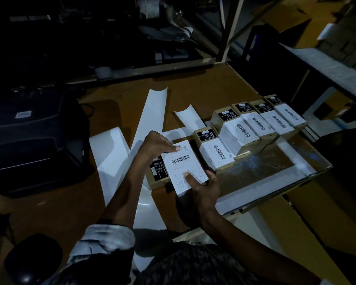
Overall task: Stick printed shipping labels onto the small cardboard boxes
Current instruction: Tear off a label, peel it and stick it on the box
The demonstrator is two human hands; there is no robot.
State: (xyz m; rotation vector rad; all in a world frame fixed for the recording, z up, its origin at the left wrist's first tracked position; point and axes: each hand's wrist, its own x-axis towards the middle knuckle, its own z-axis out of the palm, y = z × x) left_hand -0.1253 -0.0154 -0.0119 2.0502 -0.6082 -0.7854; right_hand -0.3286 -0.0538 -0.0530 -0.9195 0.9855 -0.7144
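A white shipping label with a barcode lies across a small cardboard box that has a black sticker at its left end. My left hand presses the label's far corner with a fingertip. My right hand grips the box from the near right side, its thumb flat on the label. To the right, several small boxes with labels on them stand in a row, the nearest one beside the box I hold and the farthest one at the back right.
Long white strips of label backing paper lie curled over the brown table. A black label printer stands at the left. A taped glass sheet covers the table's right part. Dark shelving stands behind.
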